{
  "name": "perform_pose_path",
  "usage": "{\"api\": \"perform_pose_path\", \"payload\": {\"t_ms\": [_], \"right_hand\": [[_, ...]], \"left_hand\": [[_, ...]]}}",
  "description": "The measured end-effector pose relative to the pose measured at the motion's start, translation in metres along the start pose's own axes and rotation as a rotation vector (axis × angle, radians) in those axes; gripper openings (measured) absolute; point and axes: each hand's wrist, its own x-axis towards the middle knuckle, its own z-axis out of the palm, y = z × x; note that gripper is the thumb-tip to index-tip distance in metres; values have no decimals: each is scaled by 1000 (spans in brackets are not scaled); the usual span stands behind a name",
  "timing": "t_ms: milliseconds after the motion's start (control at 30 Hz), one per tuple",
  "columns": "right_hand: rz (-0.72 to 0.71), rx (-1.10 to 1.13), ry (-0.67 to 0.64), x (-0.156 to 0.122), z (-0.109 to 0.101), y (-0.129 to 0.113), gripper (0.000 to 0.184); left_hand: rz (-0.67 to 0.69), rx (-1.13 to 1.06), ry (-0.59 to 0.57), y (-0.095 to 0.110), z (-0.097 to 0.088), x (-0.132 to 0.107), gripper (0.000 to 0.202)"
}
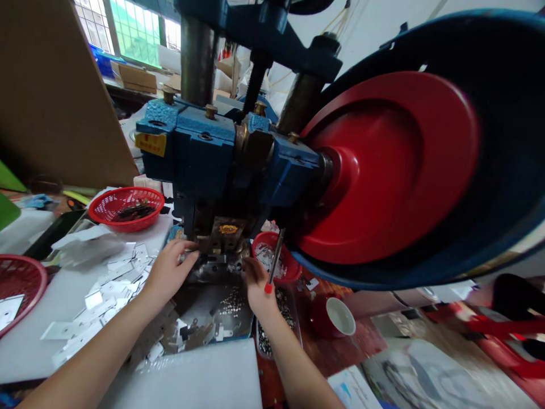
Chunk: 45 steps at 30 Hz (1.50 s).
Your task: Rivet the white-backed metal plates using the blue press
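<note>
Now both hands at the blue press (221, 153): left hand (168, 272) under its die, fingers pinching a small metal piece (192, 258). Right hand (258, 287) just right of the die, fingers gripping a red-tipped tool (273, 264). Metal plates (114, 278) lie left of the press.

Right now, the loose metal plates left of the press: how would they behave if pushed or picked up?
The metal plates look thin and flat, so probably light and fairly stiff. They lie overlapped on a smooth white surface, so a push would likely slide and scatter them. Lying flat, they may be hard to pinch up.
</note>
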Motion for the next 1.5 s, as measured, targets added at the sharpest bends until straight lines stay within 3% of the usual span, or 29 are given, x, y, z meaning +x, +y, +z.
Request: {"api": "perform_pose_path", "payload": {"t_ms": [67, 133, 233, 333, 500, 600, 700, 833, 933, 1033, 1233, 1500], "right_hand": [[194, 184, 81, -18, -16, 10, 37], [289, 356, 124, -34, -30, 13, 47], [248, 479, 71, -46, -41, 5, 52], [174, 351, 28, -43, -39, -3, 47], [188, 315, 107, -39, -26, 5, 55], [273, 358, 106, -36, -17, 12, 58], [231, 223, 33, -18, -2, 8, 46], [34, -117, -75, 17, 27, -8, 28], [78, -218, -123, 32, 41, -13, 20], [176, -132, -69, 33, 40, -4, 10], [196, -72, 17, 26, 20, 20, 26], [143, -84, -145, 37, 32, -4, 16]], "left_hand": [[-50, -23, 24, -2, -13, -16, 31], [-66, -13, 35, -5, -21, -34, 31], [-32, 39, 30, -7, -24, -61, 28], [33, 85, 8, -9, -21, -84, 26], [100, 173, -9, -21, -28, -105, 26], [102, 233, -45, -32, -37, -110, 28], [109, 291, -134, -39, -40, -114, 29], [180, 329, -288, -36, -28, -116, 27], [198, 356, -312, -31, -16, -118, 25], [195, 365, -292, -28, -10, -119, 23], [169, 365, -320, -25, -11, -119, 25], [229, 373, -288, -27, -12, -122, 25]]}}
